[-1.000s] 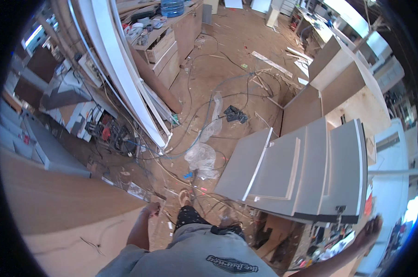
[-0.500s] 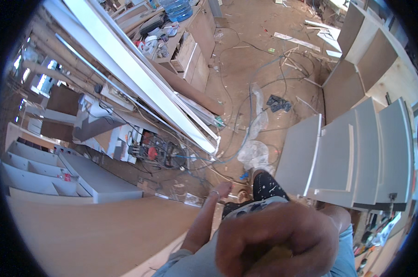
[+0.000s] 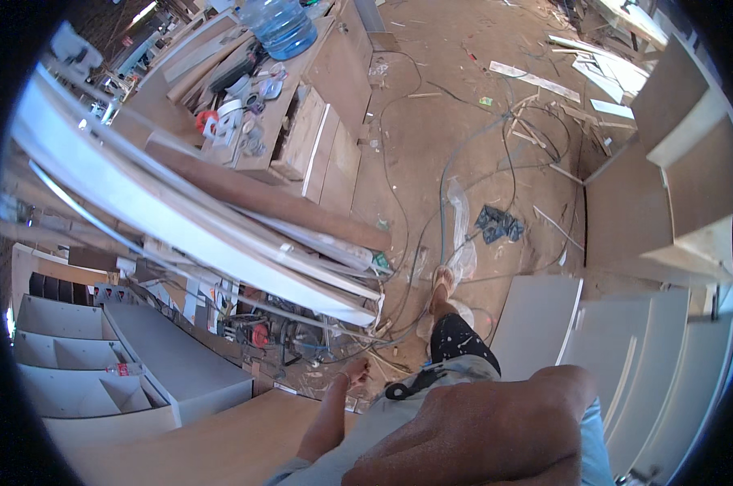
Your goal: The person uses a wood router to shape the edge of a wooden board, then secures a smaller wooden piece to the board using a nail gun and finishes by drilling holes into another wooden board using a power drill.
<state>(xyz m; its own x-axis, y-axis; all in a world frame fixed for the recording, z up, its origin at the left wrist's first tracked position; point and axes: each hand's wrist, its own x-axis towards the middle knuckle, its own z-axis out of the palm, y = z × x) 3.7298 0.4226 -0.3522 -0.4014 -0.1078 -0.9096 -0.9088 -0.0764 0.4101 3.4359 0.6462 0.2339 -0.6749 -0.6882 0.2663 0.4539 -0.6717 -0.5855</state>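
Brown floor point(image 3: 415, 146) leaves a lane between long white boards point(image 3: 196, 235) on the left and grey panels point(image 3: 536, 316) on the right. The tan board point(image 3: 212, 441) fills the lower left. The right arm point(image 3: 496, 421) bends close below the camera, its grip unreadable. Just past the tan board's far edge, the left hand point(image 3: 356, 371) has a loosely curled grip, contents unclear. Thin cables point(image 3: 443, 186) cross the lane.
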